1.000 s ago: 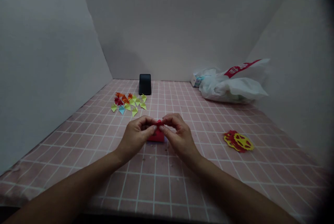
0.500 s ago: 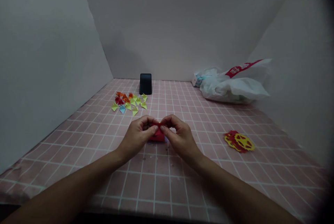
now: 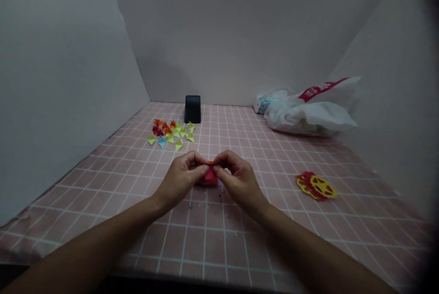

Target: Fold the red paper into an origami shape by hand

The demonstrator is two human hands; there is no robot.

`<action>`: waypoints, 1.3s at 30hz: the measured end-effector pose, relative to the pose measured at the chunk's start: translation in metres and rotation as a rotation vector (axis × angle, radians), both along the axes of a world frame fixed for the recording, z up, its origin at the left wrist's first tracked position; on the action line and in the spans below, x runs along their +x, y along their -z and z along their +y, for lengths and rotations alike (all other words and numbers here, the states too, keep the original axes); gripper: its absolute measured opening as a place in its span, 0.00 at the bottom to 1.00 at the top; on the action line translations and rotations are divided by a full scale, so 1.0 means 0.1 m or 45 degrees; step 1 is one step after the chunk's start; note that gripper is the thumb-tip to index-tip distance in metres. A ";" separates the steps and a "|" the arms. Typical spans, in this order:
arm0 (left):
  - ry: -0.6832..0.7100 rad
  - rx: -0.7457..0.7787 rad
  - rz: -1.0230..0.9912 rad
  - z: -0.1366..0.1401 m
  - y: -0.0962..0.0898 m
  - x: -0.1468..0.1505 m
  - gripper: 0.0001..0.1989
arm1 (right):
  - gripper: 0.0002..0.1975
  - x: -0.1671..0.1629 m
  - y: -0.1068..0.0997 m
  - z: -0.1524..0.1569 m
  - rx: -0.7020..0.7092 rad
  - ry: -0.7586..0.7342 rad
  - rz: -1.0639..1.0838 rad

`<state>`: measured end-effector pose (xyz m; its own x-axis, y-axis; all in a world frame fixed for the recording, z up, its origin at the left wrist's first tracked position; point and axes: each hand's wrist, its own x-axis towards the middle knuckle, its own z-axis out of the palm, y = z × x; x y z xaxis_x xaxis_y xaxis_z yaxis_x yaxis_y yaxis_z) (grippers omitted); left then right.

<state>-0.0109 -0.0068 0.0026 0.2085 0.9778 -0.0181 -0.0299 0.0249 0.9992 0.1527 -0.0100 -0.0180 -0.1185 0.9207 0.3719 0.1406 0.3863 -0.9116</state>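
A small piece of red paper [image 3: 211, 176] is pinched between both hands, low over the middle of the table. My left hand [image 3: 183, 173] is closed on its left side, thumb in front and fingers behind. From the other side, my right hand [image 3: 236, 177] pinches it the same way. The two sets of fingertips almost meet at the paper's upper edge, where a thin strip of yellow shows. Something dark red and a pale bit lie below and behind the paper, mostly hidden by the hands.
Several small folded paper pieces [image 3: 169, 135] in yellow, orange, red and blue lie at the back left. Behind them a black phone [image 3: 192, 109] leans upright. A white plastic bag [image 3: 305, 115] rests by a small box [image 3: 259, 104]. Red and yellow cutouts [image 3: 317, 186] lie right.
The red paper's front face has changed shape and now looks creased, with its upper part pulled in between the fingertips. Both hands stay nearly in place; the whole view has shifted slightly.
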 end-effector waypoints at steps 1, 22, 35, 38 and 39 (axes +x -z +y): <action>0.006 -0.023 -0.022 0.01 0.00 0.00 0.07 | 0.03 0.00 0.00 0.01 -0.007 -0.001 0.008; 0.161 -0.326 -0.116 0.11 0.02 -0.06 0.08 | 0.08 0.07 -0.03 0.03 0.199 -0.039 -0.147; 0.133 -0.354 -0.180 0.12 0.05 -0.08 0.11 | 0.03 0.09 -0.04 0.07 0.065 -0.074 -0.178; 0.115 -0.342 -0.167 0.13 0.06 -0.08 0.11 | 0.03 0.10 -0.05 0.08 -0.021 -0.064 -0.179; 0.111 -0.337 -0.162 0.13 0.06 -0.08 0.11 | 0.03 0.10 -0.06 0.08 -0.047 -0.066 -0.167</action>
<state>-0.0188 0.0062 -0.0030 0.3085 0.9209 -0.2384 -0.1408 0.2921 0.9460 0.1630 -0.0021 -0.0122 -0.2117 0.9248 0.3162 0.2403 0.3628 -0.9003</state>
